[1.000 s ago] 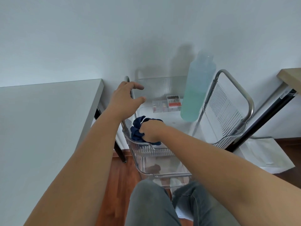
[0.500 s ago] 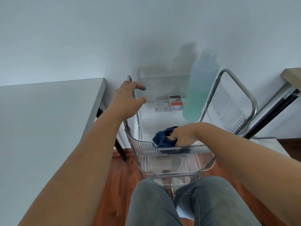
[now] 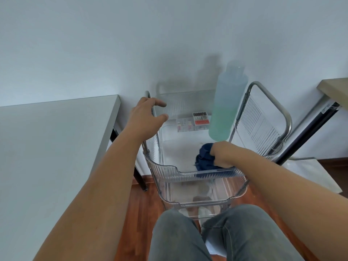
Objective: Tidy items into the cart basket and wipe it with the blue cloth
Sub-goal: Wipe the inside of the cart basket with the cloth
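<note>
The clear ribbed cart basket (image 3: 169,172) stands in front of my knees. My right hand (image 3: 221,154) presses a bunched dark blue cloth (image 3: 204,160) onto the basket floor near the front right corner. My left hand (image 3: 146,114) grips the metal cart handle (image 3: 148,95) on the left side. At the back of the basket stand a tall bottle with green liquid (image 3: 224,110) and small clear cases (image 3: 194,121), one with a red label.
A grey table (image 3: 56,147) lies to the left, its dark leg close to the cart. The right metal handle (image 3: 275,102) rises beside a dark post and a wooden shelf (image 3: 335,87). A lower clear basket (image 3: 203,196) sits beneath. A white wall stands behind.
My right hand has slid the blue cloth from the basket's front left across to the front right. My left hand has stayed on the left handle.
</note>
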`<state>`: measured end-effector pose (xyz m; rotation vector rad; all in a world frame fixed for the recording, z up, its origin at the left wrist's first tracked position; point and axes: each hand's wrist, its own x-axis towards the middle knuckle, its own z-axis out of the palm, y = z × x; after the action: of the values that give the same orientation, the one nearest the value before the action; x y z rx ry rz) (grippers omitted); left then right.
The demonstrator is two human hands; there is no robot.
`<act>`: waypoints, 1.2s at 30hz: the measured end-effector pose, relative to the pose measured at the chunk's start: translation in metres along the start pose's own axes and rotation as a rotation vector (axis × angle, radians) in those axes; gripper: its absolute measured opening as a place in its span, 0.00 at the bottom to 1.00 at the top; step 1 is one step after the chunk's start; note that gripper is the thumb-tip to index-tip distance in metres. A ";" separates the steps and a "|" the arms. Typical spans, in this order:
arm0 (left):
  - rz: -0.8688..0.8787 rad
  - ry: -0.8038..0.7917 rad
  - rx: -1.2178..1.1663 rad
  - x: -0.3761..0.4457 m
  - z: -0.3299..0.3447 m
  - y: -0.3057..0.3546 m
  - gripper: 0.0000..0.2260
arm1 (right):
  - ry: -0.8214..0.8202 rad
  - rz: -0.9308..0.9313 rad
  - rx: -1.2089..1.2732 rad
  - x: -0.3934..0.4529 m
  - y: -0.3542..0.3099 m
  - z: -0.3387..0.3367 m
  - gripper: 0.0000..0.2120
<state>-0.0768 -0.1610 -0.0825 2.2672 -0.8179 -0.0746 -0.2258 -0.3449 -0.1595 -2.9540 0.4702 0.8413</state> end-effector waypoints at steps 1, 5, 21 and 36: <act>-0.002 0.001 -0.004 0.000 0.000 0.000 0.13 | 0.034 0.000 0.048 0.006 -0.007 0.001 0.06; 0.003 0.000 -0.012 0.000 -0.001 0.000 0.13 | 0.114 0.016 0.110 0.025 -0.034 -0.010 0.15; 0.009 -0.002 -0.056 0.002 0.002 -0.004 0.12 | 0.097 -0.389 0.106 0.037 -0.098 -0.028 0.07; -0.003 -0.015 -0.040 0.000 0.003 0.000 0.12 | 0.176 -0.209 0.121 0.044 -0.066 -0.013 0.11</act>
<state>-0.0776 -0.1628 -0.0845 2.2332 -0.8136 -0.1090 -0.1643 -0.2952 -0.1745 -2.9109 0.2039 0.5159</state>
